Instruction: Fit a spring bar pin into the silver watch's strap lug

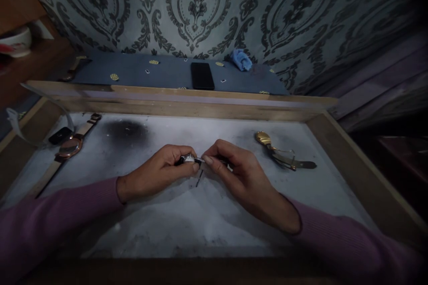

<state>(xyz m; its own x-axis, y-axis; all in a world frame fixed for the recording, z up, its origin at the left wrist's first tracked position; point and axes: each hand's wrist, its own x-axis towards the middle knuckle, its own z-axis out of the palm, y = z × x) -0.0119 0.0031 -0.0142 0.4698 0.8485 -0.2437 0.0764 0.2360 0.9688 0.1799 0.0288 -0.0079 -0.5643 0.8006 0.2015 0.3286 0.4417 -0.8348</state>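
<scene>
A small wristwatch with a pale dial and a dark band sits in my left hand, gripped between thumb and fingers. My right hand is closed in a pinch right beside the watch, at its band side. What those fingers grip is mostly covered; only a small light-coloured bit shows at the fingertips. Just below the fingertips a thin dark strip shows against the white surface; whether it joins the watch I cannot tell. Both hands are over the middle of the wooden-edged tray.
A rose-gold watch lies at the left beside a black watch-like piece with a pale strap. To the right is a gold watch with a dark strap. Beyond the tray's rim are a black phone and a blue cloth.
</scene>
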